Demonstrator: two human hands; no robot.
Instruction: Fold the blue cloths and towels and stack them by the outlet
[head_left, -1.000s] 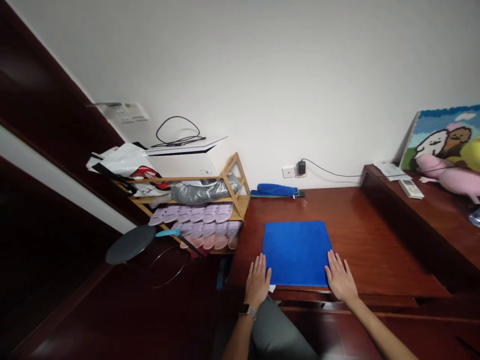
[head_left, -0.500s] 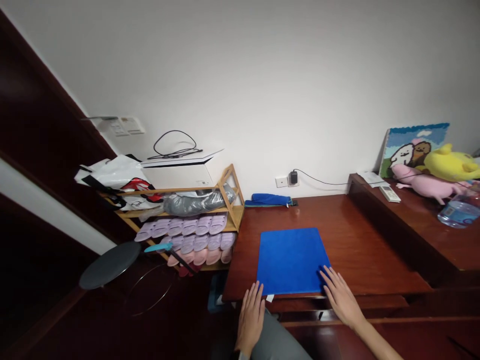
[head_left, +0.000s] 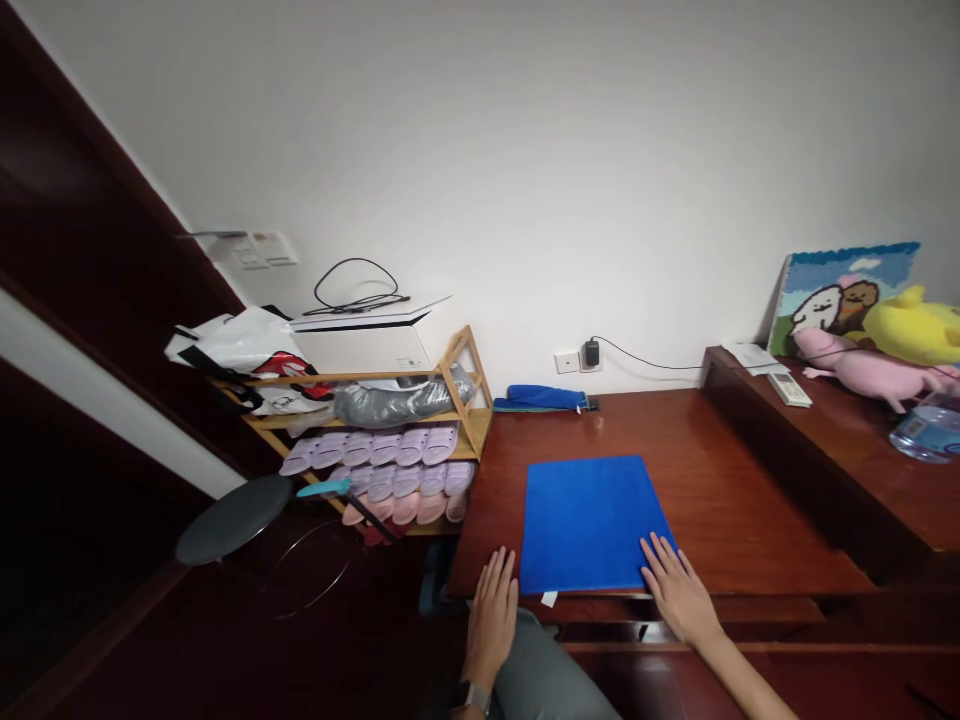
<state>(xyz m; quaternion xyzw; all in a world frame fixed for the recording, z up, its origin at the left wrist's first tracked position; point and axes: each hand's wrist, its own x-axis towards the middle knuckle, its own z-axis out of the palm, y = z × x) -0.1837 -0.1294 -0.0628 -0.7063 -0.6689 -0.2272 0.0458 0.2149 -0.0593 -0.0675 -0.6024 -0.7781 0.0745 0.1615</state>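
A flat blue cloth point(head_left: 592, 520), square in outline, lies on the brown wooden table point(head_left: 757, 500). A small white tag point(head_left: 550, 600) sticks out from its front edge. My right hand point(head_left: 679, 590) rests palm down over the cloth's front right corner, fingers stretched out. Just left of the cloth, apart from it, my left hand point(head_left: 493, 608) lies at the table's front edge with its fingers extended. Neither hand grasps anything.
A rolled blue cloth point(head_left: 544, 399) lies by the wall. Left stands a shoe rack point(head_left: 471, 400) of slippers, with a round stool point(head_left: 234, 520) before it. On the raised right ledge are a remote point(head_left: 789, 390), plush toys point(head_left: 862, 372) and a bottle point(head_left: 926, 430).
My left hand has slid a little left, away from the cloth's front left corner. My right hand now lies further over the front right corner. The view has shifted slightly.
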